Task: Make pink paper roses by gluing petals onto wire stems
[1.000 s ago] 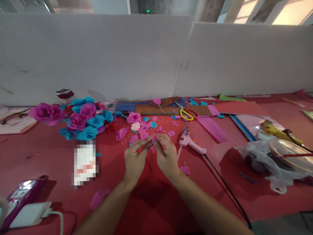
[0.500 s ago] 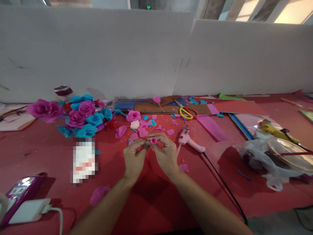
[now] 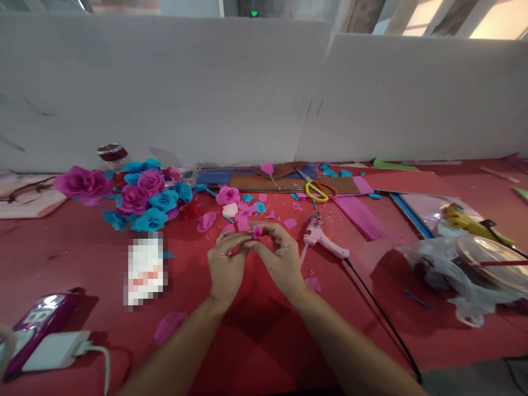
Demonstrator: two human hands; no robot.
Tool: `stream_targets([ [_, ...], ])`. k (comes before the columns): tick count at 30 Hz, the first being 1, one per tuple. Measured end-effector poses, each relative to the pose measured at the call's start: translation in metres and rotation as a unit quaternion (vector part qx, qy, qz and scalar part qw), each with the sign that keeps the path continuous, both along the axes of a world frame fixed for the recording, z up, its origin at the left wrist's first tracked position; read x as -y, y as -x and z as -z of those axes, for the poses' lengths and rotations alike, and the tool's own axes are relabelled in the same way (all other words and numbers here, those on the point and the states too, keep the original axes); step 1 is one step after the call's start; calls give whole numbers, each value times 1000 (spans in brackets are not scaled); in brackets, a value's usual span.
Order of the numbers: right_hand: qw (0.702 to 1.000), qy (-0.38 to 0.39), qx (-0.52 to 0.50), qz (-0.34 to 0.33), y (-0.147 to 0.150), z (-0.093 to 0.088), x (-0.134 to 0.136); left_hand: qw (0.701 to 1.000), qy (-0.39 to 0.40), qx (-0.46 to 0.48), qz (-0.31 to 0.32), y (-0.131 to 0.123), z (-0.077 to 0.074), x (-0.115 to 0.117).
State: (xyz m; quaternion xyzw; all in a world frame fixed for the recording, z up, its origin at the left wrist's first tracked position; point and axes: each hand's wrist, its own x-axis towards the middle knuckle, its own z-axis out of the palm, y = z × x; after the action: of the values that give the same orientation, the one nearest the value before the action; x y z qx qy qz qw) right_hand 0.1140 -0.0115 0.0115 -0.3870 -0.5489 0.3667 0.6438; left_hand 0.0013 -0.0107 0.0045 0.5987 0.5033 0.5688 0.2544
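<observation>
A red-covered tabletop point(image 3: 74, 258) runs up to a white partition board point(image 3: 165, 93) standing along its far edge. Right of the board, a second white panel point(image 3: 412, 99) joins it at a slanted seam. Above the board glows a small green light point(image 3: 254, 13); above its right end, bright, warm-lit panes point(image 3: 495, 25).

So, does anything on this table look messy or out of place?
Yes: pink and blue petal scraps lie scattered over the red table, and the glue gun lies on its side, its cable trailing off the near edge.
</observation>
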Motion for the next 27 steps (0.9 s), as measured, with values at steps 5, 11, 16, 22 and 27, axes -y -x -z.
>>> stream_targets([
  [5,1000,15,-20,8,1,-1,2,999,-42,-13,-1,-2,2,0],
  [11,1000,-30,-1,2,0,1,2,999,-42,-16,14,-2,3,0],
  [16,998,-18,58,16,-1,1,1,1000,-1,-3,23,-1,6,-1],
  [22,1000,4,29,-2,1,-1,2,999,11,26,15,0,2,0],
  [27,1000,8,-12,7,1,-1,3,999,11,35,24,-1,3,0],
])
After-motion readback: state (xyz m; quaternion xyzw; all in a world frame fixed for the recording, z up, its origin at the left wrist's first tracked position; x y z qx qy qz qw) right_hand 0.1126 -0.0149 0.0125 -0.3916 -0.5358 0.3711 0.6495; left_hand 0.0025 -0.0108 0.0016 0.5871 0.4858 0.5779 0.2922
